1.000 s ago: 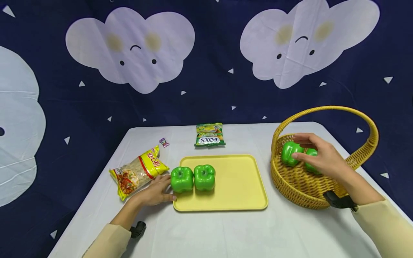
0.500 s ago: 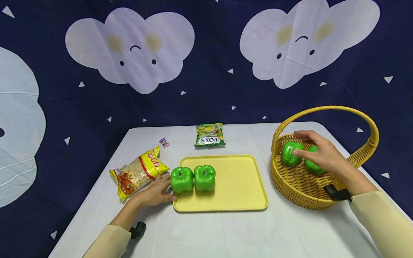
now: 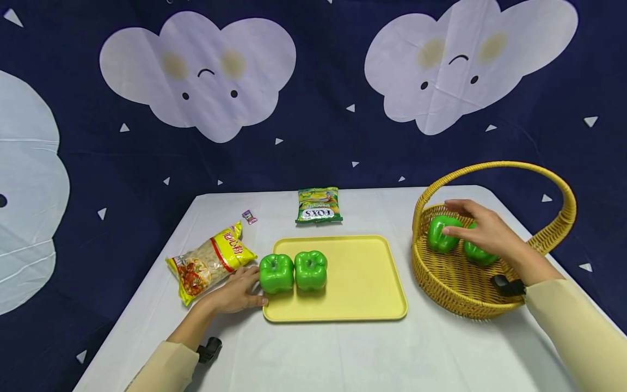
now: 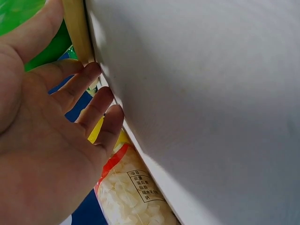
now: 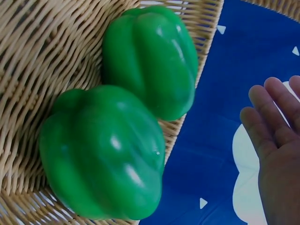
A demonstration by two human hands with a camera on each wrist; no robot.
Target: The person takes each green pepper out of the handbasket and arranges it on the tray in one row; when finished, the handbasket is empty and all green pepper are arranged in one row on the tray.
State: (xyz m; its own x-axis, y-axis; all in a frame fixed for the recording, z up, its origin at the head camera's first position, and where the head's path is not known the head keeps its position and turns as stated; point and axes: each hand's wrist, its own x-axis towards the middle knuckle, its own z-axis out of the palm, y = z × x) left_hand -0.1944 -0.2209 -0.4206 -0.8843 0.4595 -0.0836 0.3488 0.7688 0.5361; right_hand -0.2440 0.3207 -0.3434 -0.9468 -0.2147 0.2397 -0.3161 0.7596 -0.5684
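My left hand [image 3: 240, 291] lies at the left edge of the yellow tray [image 3: 362, 277], its thumb at the rim and its fingers loosely bent in the left wrist view. Right beside the fingers, a green bell pepper [image 3: 276, 273] stands at the tray's left side, with a second bell pepper [image 3: 311, 270] on its right. Over the wicker basket [image 3: 436, 286] hovers my right hand [image 3: 485, 231], fingers spread and nothing held. Beneath it in the basket are two more green bell peppers, one farther left [image 3: 443, 234], the other [image 3: 477, 254] partly hidden by the hand.
A yellow noodle bag [image 3: 208, 261] lies beside the left hand, and a small purple candy [image 3: 249, 216] behind it. At the back of the white table [image 3: 318, 359] is a green FOX'S packet [image 3: 318, 204]. The basket's tall handle [image 3: 499, 164] arches above the right hand.
My right hand has stayed over the basket, while its wrist and sleeve have shifted a little leftward and up. The left hand, tray and peppers have kept their places.
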